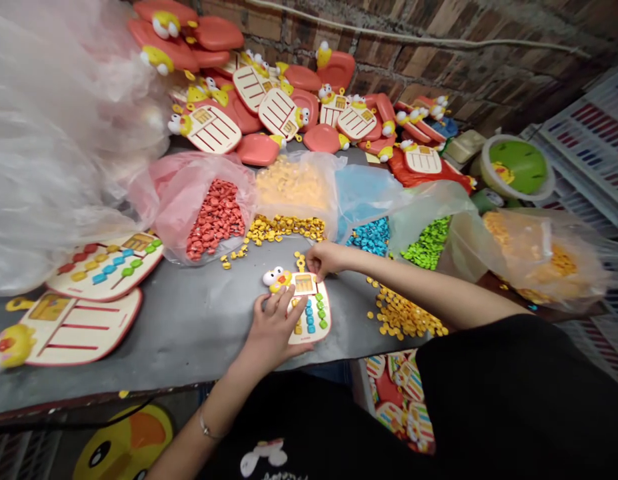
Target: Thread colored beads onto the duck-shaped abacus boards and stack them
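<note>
A cream toy board (323, 327) with a yellow duck-like head and bulging white eyes lies on the grey table in front of me. Rows of yellow, blue and green beads show in its slots; part of it is under my left hand. My left hand (276, 321) lies across the board's left side, fingers spread, pressing it down. At the board's upper right edge, beside a yellow ring tab (301, 261), my right hand (326, 259) is closed in a pinch. Whatever sits between those fingertips is too small or hidden to make out.
Bags of red beads (216, 217), yellow beads (289, 228), blue beads (371, 235) and green beads (429, 241) line the table's back. Loose yellow discs (403, 312) lie beneath my right forearm. Beaded boards (106, 267) sit left; more toy boards (213, 130) are piled behind.
</note>
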### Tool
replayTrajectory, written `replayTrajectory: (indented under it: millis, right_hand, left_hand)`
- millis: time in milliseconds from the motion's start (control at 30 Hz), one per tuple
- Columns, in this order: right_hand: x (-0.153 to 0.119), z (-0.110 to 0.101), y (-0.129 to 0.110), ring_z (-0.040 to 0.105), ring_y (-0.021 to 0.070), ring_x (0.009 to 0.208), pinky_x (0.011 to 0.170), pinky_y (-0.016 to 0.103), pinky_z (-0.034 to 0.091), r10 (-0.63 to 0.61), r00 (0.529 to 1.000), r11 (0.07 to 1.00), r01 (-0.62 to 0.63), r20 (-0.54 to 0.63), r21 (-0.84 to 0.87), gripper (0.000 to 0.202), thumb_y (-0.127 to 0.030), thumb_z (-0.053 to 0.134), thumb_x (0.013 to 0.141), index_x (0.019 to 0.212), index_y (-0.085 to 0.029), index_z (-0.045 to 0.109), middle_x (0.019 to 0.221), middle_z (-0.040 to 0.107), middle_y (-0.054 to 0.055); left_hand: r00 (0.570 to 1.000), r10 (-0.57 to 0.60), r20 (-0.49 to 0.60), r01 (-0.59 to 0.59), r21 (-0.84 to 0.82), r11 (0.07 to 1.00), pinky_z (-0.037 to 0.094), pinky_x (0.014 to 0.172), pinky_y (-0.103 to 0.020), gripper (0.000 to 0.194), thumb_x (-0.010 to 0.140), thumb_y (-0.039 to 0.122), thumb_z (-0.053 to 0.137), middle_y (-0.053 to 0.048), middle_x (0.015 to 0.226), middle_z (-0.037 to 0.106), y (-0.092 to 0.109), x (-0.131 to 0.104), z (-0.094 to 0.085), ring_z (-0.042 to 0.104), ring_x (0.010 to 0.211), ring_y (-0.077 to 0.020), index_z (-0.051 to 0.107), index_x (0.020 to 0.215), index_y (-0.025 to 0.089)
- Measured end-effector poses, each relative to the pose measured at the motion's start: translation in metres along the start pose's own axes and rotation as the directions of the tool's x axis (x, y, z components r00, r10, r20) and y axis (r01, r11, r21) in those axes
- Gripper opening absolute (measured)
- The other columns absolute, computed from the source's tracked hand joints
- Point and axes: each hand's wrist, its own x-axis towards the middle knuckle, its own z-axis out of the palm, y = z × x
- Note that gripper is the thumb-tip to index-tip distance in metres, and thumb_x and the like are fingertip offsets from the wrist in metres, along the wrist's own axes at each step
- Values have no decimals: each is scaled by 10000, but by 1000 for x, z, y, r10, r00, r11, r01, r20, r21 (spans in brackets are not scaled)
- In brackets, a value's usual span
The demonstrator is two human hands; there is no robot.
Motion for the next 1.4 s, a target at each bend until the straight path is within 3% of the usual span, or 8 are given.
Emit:
replayTrajectory:
  millis: [333,433,600,700,800,967,1100,1400]
  right_hand:
    - [-35,19,-4,554,101,553,511,182,404,55,982,987,-26,-182,156,151,-142,761,638,765,-134,681,597,641,-34]
    - [-56,43,-14,598,119,643,564,193,459,21,921,947,107,-390,303,229,-163,748,658,868,-133,660,695,655,-20]
    - [-80,88,-45,673,180,933,746,285,560,6,796,739,405,-606,539,417,-220,614,823,1228,-205,514,1057,691,65]
    - [-88,103,-67,656,206,1059,870,349,552,-48,693,718,524,-719,458,410,-214,570,856,1258,-223,488,1205,652,96]
    - [-95,107,-86,655,216,1071,919,381,524,-103,618,798,520,-779,306,373,-237,555,885,1251,-233,484,1199,660,93]
    - [-99,111,-103,683,209,922,834,330,519,-223,550,896,441,-804,53,164,-256,566,900,1058,-223,587,1029,710,57]
    - [-93,116,-108,679,205,835,753,299,503,-244,498,925,377,-832,-45,112,-281,565,913,999,-218,597,939,716,51]
    - [-88,130,-118,660,245,799,667,307,465,-268,534,963,166,-801,-211,161,-314,660,856,966,-212,601,891,711,76]
  left_hand:
    - [999,-32,-24,32,-2,999,277,1022,-517,816,711,582,729,-181,1477,373,4,-5,-3,350,1291,-368,469,1404,238]
    - [996,-60,-67,58,-29,998,263,1040,-526,860,690,551,758,-179,1492,318,4,-8,-1,279,1336,-381,432,1426,247]
    - [985,-32,-169,27,-29,999,236,1062,-535,942,680,580,744,-185,1504,273,3,-13,-5,234,1354,-390,366,1464,219]
    - [949,-38,-312,44,12,999,236,1057,-517,868,745,572,683,-183,1495,318,1,-12,-27,264,1350,-379,363,1467,210]
    - [906,-34,-423,72,73,995,171,1079,-508,577,900,448,553,-152,1448,440,1,-6,-64,346,1335,-331,437,1421,229]
    - [978,90,-190,-92,0,996,78,1125,-500,335,987,315,430,-66,1258,641,2,2,-109,491,1252,-245,561,1293,272]
    - [997,73,-40,-78,-154,985,202,1110,-444,333,989,272,400,-54,1211,664,-4,-5,-107,583,1129,-195,548,1287,249]
    - [970,-54,-238,1,-217,976,284,976,-385,264,968,196,390,-17,1036,731,0,-18,-85,646,937,-164,622,1087,234]
